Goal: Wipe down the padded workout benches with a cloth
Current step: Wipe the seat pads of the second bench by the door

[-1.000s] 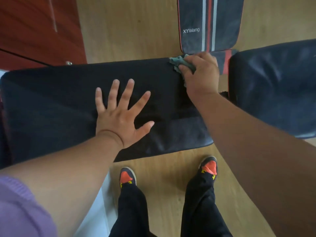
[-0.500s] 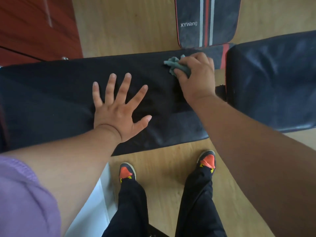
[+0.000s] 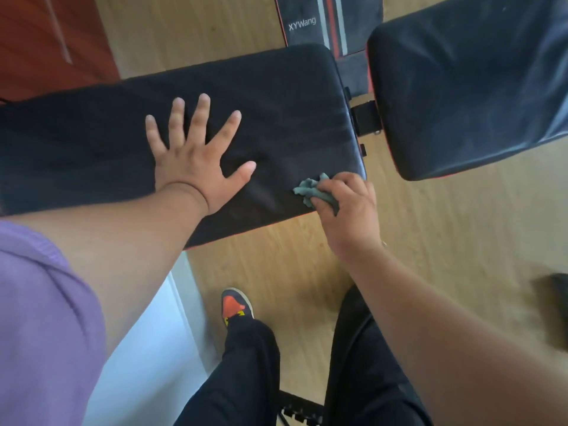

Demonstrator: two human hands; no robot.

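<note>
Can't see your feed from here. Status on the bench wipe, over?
Left hand flat on long pad, bracing. Right hand has grip on cloth, at pad's near right corner. Nothing in the way.

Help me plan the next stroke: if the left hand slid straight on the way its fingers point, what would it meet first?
Only more pad: the left hand lies flat on the long bench pad, fingers pointing toward its far edge. Beyond that edge seems to be bare wooden floor.

My sole view: head-worn wide-angle camera, aimed steeply down and forward. Close over the black bench pad (image 3: 276, 96), both forearms entering from the bottom, wooden floor (image 3: 307, 265) and my shoe (image 3: 236, 305) directly beneath.
</note>
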